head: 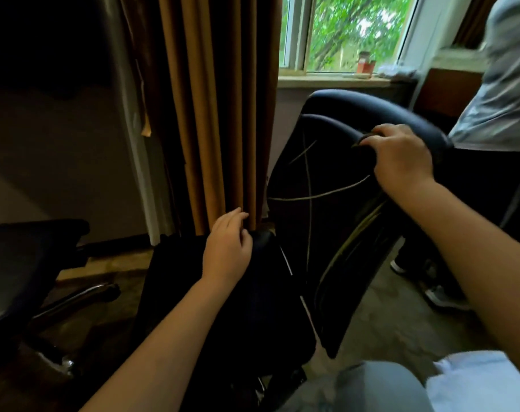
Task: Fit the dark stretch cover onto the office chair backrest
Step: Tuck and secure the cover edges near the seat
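Dark stretch cover (318, 173): matte black, thin pale lines across it.

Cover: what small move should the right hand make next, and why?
Probably pull the edge of the cover further over the backrest top. The right hand grips that edge, bare shiny backrest shows beyond it, and the left hand rests lower down.

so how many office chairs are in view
2: the centre chair, gripped by the right hand; the second chair at the left edge, cropped. Others may be hidden.
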`<state>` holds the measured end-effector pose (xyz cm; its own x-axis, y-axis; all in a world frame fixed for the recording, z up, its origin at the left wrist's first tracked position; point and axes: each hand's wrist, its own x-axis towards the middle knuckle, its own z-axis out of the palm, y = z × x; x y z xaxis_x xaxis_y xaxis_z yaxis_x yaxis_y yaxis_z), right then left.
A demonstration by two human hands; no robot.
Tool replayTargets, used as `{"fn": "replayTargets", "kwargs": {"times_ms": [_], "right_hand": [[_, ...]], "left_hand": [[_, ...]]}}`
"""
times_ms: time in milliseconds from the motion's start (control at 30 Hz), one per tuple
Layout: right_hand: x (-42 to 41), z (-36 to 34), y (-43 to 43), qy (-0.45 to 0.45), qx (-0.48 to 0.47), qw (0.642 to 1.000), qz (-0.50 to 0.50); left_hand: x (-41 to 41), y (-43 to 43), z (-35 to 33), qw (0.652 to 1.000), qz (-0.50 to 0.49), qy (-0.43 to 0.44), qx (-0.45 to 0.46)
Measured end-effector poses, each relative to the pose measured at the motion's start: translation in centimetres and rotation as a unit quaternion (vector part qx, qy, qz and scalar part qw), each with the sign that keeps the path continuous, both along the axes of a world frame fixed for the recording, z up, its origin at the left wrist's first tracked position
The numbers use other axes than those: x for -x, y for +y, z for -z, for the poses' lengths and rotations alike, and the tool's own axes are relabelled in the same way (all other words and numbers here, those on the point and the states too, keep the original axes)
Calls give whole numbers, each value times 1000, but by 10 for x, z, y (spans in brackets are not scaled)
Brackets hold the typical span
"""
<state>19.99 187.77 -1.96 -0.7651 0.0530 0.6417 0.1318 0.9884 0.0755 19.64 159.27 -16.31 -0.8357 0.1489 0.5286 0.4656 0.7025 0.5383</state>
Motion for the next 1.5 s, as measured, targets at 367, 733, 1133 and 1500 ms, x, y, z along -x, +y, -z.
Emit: {"fn": "replayTargets", "kwargs": {"times_ms": [367, 733, 1133, 1500], "right_hand": [[-89, 109, -18, 66, -48, 994, -76], [2, 3, -11, -53, -108, 989, 89], [149, -28, -12, -91, -54, 993, 50], [36, -15, -12, -105, -55, 989, 90]], "left_hand": [[-12, 12, -1, 999, 37, -19, 22], [-7, 16, 1, 997, 58, -45, 23], [56, 15, -15, 999, 37, -29, 2], [49, 53, -9, 994, 80, -77, -8]]}}
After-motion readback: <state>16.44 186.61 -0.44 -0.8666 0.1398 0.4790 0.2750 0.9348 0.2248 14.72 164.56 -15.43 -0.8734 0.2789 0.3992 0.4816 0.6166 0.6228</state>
